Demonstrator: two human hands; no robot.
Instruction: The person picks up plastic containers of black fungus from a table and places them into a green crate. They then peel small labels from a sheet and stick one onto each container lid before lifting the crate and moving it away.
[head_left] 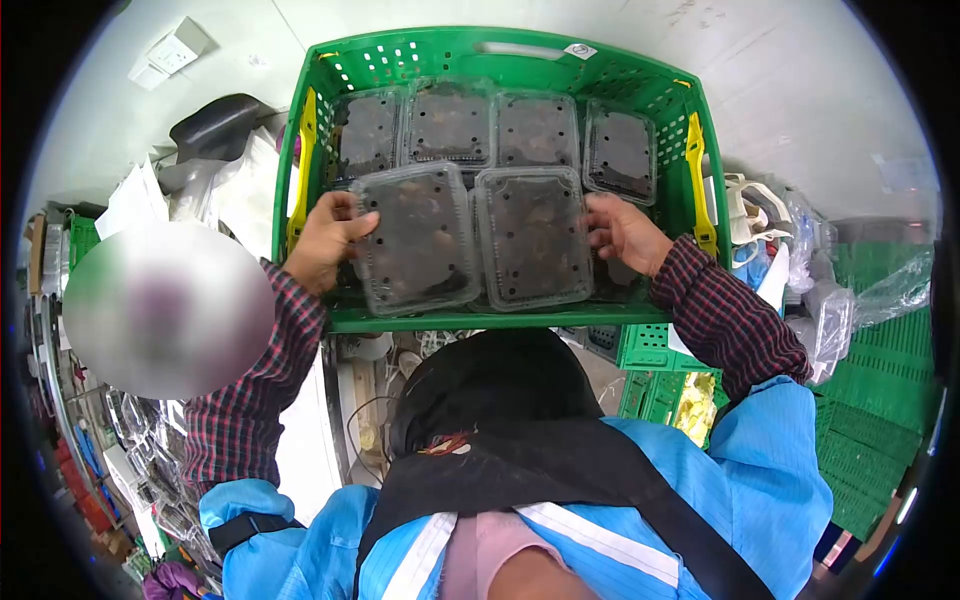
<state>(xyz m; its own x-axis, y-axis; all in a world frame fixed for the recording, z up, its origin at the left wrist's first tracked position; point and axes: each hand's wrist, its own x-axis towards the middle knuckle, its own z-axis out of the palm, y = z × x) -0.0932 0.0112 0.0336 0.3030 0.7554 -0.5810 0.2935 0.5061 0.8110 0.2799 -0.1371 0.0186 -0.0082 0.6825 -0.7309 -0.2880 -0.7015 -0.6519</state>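
My left hand grips the left edge of a clear plastic clamshell box, its thumb over the rim. At the right edge of a second clear clamshell box, my right hand has its fingers curled against the side. Both boxes have vent holes and dark brownish contents I cannot make out. They sit side by side, slightly tilted, at the near side of a green plastic crate. Behind them, several similar boxes stand in a row inside the crate.
Yellow handles are at both crate ends. Plastic bags and packaging lie at the right, beside stacked green crates. White paper and bags are at the left. Further clear packs lie lower left.
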